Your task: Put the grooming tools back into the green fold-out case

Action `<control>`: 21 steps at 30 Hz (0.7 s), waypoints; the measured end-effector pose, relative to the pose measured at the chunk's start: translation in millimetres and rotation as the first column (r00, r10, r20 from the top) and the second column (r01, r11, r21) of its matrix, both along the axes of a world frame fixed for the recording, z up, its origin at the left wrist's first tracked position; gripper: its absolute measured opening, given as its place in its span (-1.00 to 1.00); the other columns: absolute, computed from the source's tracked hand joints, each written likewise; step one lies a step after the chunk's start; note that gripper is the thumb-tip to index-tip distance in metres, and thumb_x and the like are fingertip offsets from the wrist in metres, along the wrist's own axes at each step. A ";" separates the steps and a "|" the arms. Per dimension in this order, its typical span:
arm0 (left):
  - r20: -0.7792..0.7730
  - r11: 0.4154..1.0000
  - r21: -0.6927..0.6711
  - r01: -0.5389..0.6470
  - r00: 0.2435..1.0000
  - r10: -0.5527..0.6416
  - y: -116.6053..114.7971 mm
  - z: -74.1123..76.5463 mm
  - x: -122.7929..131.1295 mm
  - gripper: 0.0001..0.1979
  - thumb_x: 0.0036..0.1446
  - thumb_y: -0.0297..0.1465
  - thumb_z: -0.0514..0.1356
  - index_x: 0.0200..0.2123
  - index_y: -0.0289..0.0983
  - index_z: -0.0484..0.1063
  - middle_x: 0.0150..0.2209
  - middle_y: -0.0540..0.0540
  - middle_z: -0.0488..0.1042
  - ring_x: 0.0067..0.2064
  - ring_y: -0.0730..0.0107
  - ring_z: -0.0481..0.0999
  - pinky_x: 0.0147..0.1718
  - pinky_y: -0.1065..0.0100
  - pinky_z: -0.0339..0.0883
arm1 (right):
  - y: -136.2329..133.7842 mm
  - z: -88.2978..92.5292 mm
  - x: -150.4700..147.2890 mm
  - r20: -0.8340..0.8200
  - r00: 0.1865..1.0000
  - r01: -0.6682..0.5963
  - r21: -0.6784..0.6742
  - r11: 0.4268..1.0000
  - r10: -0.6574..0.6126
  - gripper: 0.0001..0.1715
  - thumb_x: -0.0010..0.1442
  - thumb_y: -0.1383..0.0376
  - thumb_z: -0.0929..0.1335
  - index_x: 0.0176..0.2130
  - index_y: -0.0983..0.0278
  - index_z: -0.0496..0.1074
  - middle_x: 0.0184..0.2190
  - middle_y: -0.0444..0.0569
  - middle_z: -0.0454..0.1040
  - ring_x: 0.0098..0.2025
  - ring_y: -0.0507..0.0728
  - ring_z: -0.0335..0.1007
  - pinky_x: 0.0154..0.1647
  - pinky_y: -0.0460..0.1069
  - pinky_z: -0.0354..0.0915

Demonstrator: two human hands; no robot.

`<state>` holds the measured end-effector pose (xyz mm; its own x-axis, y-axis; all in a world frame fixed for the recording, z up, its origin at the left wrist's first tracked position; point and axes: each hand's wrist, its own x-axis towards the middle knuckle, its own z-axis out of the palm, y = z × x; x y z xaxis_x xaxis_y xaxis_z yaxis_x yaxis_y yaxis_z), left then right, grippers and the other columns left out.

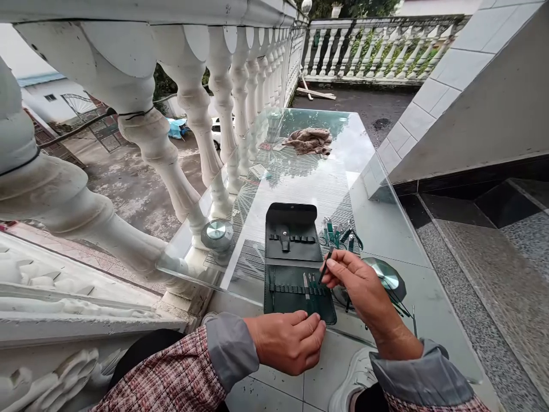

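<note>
On the glass table lies a dark green manicure case (295, 252), unfolded, with elastic loops on both halves. Several slim tools (307, 286) sit in the loops of its near half. My left hand (289, 343) is at the near edge of the case, fingers bent and closed on that edge; its thumb is partly hidden. Above the case's right side, my right hand (354, 280) pinches a slim black manicure tool (326, 268), held tilted. Right of the case lies a group of nail clippers (341, 233). More thin green tools (400, 304) lie beyond my right wrist.
The glass table top (300, 117) rests on round metal-capped supports (217, 233). A crumpled brown cloth (309, 141) lies toward its far end. A white balustrade (189, 114) runs along the left, and a tiled sloping wall (441, 86) stands at the right.
</note>
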<state>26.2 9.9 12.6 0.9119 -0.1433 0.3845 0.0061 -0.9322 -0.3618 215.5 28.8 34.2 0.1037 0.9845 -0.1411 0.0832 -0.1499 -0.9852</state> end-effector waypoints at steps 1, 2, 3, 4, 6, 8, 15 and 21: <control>0.000 1.000 0.003 0.004 1.000 -0.004 0.2 0.6 -0.6 -0.73 0.21 -0.43 0.01 -0.24 -0.40 0.49 -0.12 -0.29 0.47 -0.09 0.17 0.48 -0.22 0.26 0.40 | 1.6 0.3 -0.8 0.001 1.000 -0.002 0.001 1.000 0.002 -0.67 0.07 0.05 0.32 -0.36 0.27 0.31 -0.51 -0.12 0.38 -0.49 0.00 0.33 -0.47 -0.09 0.29; -0.002 1.000 0.005 0.008 1.000 -0.008 0.4 1.4 -1.2 -0.74 0.21 -0.43 0.02 -0.24 -0.40 0.49 -0.12 -0.30 0.47 -0.09 0.17 0.48 -0.22 0.26 0.40 | 3.3 0.1 -1.0 0.009 1.000 -0.004 -0.002 1.000 0.004 -0.67 0.07 0.05 0.31 -0.37 0.27 0.31 -0.51 -0.12 0.38 -0.49 0.00 0.33 -0.47 -0.10 0.28; -0.003 1.000 0.008 0.010 1.000 -0.010 0.6 2.2 -1.9 -0.74 0.21 -0.44 0.02 -0.24 -0.40 0.49 -0.12 -0.29 0.47 -0.09 0.17 0.48 -0.21 0.26 0.40 | 5.0 -0.7 -0.7 0.027 1.000 -0.007 -0.010 1.000 0.007 -0.67 0.06 0.05 0.31 -0.37 0.27 0.31 -0.53 -0.13 0.37 -0.50 0.00 0.33 -0.48 -0.10 0.28; -0.002 1.000 0.011 0.009 1.000 -0.009 0.8 3.1 -2.5 -0.75 0.21 -0.43 0.02 -0.24 -0.39 0.49 -0.11 -0.29 0.47 -0.08 0.17 0.48 -0.21 0.26 0.40 | 6.7 -2.0 0.3 0.053 0.999 -0.006 -0.023 1.000 0.007 -0.67 0.04 0.05 0.32 -0.38 0.27 0.30 -0.54 -0.13 0.37 -0.51 0.00 0.33 -0.50 -0.09 0.28; -0.006 1.000 0.015 0.001 1.000 -0.001 1.1 4.4 -3.7 -0.74 0.21 -0.43 0.02 -0.22 -0.39 0.49 -0.10 -0.29 0.47 -0.07 0.16 0.48 -0.20 0.25 0.40 | 9.3 -5.9 3.3 0.121 0.993 0.001 -0.057 0.998 0.006 -0.67 0.01 0.06 0.32 -0.40 0.27 0.29 -0.56 -0.13 0.36 -0.52 0.01 0.33 -0.53 -0.09 0.26; -0.015 1.000 0.022 -0.004 1.000 0.004 1.1 5.0 -4.4 -0.74 0.22 -0.41 0.02 -0.20 -0.39 0.48 -0.09 -0.29 0.47 -0.07 0.14 0.47 -0.19 0.23 0.40 | 10.3 -10.6 7.1 0.181 0.984 0.015 -0.083 0.996 0.000 -0.69 -0.01 0.07 0.32 -0.39 0.27 0.28 -0.56 -0.14 0.37 -0.54 0.02 0.34 -0.55 -0.09 0.25; -0.028 1.000 0.020 -0.007 1.000 0.008 0.5 3.1 -2.3 -0.75 0.21 -0.42 0.02 -0.22 -0.39 0.48 -0.12 -0.29 0.48 -0.10 0.17 0.49 -0.21 0.24 0.41 | 7.4 -19.6 14.1 0.227 0.974 0.014 -0.096 0.995 0.008 -0.75 0.01 0.12 0.29 -0.36 0.25 0.27 -0.52 -0.12 0.42 -0.54 0.03 0.35 -0.58 -0.10 0.22; -0.011 1.000 0.005 -0.021 1.000 0.021 1.0 0.4 -0.4 -0.75 0.20 -0.43 0.02 -0.23 -0.38 0.48 -0.12 -0.27 0.48 -0.11 0.19 0.49 -0.23 0.26 0.42 | 9.0 -21.5 12.1 0.245 0.969 0.001 -0.068 0.998 0.016 -0.78 0.01 0.14 0.29 -0.40 0.26 0.28 -0.54 -0.12 0.40 -0.58 0.00 0.28 -0.64 -0.12 0.18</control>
